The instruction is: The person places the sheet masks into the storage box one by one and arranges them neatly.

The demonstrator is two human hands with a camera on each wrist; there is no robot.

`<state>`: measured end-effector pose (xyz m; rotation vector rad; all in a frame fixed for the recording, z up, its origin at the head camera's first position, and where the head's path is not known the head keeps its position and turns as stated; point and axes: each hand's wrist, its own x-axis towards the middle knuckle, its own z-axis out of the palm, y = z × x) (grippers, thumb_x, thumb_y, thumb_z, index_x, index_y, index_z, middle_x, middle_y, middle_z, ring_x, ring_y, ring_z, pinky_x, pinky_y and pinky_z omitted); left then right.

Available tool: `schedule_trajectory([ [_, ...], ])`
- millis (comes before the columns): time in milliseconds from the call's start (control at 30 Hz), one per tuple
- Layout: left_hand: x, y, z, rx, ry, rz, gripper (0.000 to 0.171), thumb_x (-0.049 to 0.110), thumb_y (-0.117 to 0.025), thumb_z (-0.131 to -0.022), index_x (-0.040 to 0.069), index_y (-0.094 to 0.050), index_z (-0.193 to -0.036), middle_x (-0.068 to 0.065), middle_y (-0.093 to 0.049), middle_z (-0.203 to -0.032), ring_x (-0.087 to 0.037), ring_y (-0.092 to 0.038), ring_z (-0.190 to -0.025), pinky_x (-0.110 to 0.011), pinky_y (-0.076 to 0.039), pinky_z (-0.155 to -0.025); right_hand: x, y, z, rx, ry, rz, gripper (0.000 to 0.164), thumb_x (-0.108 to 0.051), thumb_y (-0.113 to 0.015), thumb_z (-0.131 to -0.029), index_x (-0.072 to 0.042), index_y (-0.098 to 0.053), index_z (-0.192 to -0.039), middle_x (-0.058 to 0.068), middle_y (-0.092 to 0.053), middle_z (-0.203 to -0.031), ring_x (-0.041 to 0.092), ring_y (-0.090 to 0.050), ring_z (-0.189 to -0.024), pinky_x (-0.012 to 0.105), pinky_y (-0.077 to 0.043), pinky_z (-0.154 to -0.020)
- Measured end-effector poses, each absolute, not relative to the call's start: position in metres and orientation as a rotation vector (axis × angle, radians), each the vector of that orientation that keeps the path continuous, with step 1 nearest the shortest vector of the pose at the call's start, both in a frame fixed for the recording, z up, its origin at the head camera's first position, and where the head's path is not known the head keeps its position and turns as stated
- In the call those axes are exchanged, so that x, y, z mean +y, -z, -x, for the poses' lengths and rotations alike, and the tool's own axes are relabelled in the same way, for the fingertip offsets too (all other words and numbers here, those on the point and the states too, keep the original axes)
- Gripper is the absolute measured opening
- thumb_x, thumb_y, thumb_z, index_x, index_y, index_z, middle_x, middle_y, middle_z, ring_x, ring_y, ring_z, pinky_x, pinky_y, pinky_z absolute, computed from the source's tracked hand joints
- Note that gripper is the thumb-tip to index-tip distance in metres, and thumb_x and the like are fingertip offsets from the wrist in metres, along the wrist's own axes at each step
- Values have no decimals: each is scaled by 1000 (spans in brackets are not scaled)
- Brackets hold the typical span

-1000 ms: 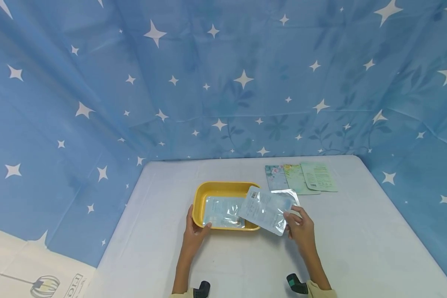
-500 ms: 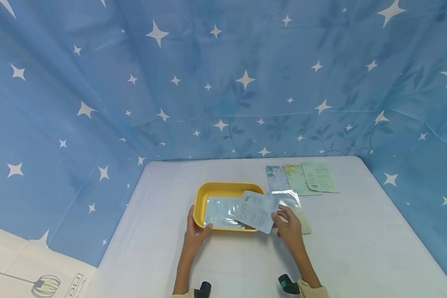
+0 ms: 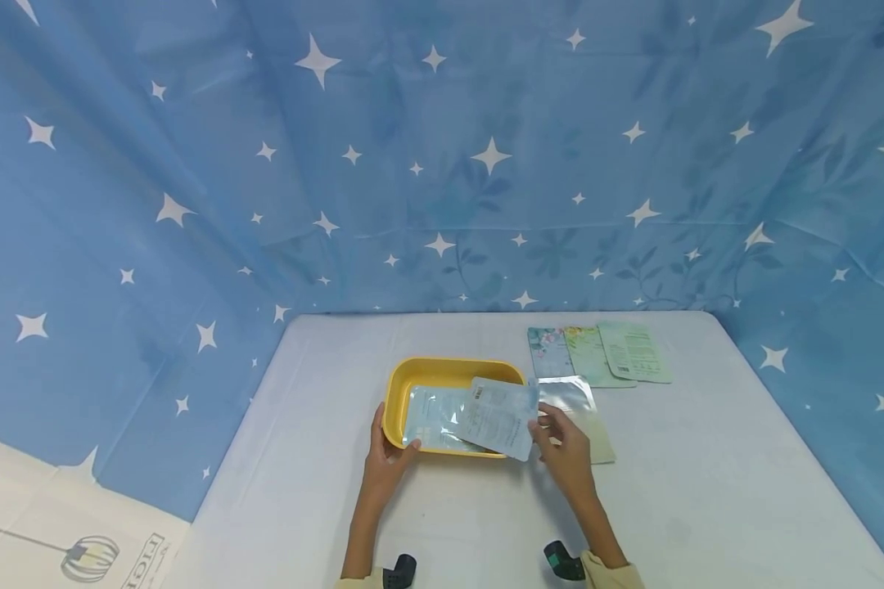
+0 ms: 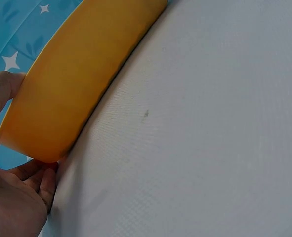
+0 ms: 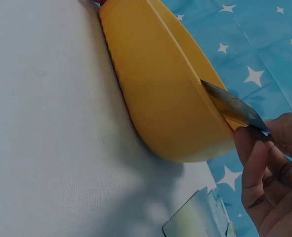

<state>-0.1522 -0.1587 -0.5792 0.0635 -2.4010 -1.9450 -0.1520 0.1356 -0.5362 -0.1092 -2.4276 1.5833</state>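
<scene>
A yellow plastic tray (image 3: 453,370) stands on the white table, and my left hand (image 3: 385,462) grips its near left corner, thumb at the rim and fingers low on the outer wall. Inside it lies a pale blue sachet (image 3: 430,417) with a shiny surface. My right hand (image 3: 566,450) pinches the right edge of another flat printed sachet (image 3: 499,417), tilted across the tray's right part with its far end over the first one. In the right wrist view that held sachet (image 5: 237,106) appears edge-on at the rim, between thumb and fingers.
Right of the tray, a silver and pale green sachet (image 3: 597,433) lies partly behind my right hand. Farther back, a blue floral sachet (image 3: 550,350), a yellow-green one (image 3: 588,352) and a light green one (image 3: 637,356) overlap. A blue star-patterned curtain (image 3: 442,188) borders the table.
My right hand has moved left, carrying the held sachet farther over the tray. The silver and pale green sachet beneath has come more into view. My left hand stays on the tray.
</scene>
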Motion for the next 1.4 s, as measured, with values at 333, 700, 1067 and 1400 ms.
schedule_trajectory([
  [333, -158, 578, 156, -2390, 1966, -40, 91, 30, -72, -89, 38, -10, -156, -4, -38, -154, -24, -51, -129, -29, -42, -104, 127, 534, 161, -2382, -1300, -2, 24, -7, -73, -86, -4, -69, -110, 9, -73, -83, 2, -40, -53, 18, -33, -45],
  [700, -159, 579, 155, -2406, 1954, -48, 91, 31, -72, -90, 31, -10, -157, -8, -38, -154, -30, -51, -129, -48, -41, -107, 114, 528, 163, -2481, -1068, -43, 26, -9, -73, -87, -4, -70, -112, 4, -73, -84, 9, -53, -64, 19, -41, -54],
  [1067, -158, 583, 152, -2424, 1893, -33, 92, 31, -71, -90, 26, -10, -158, -9, -45, -148, -26, -55, -121, -25, -46, -94, 105, 529, 159, -2661, -1063, -58, 43, -12, -72, -87, -5, -61, -129, 5, -66, -103, 17, -54, -90, 26, -45, -71],
  [1400, -157, 580, 152, -2443, 1890, -73, 91, 33, -71, -89, 31, -11, -157, -6, -42, -151, -25, -54, -123, -30, -46, -97, 105, 530, 159, -2727, -1006, -118, 57, -14, -73, -86, -5, -52, -139, 6, -68, -112, 21, -56, -102, 35, -47, -79],
])
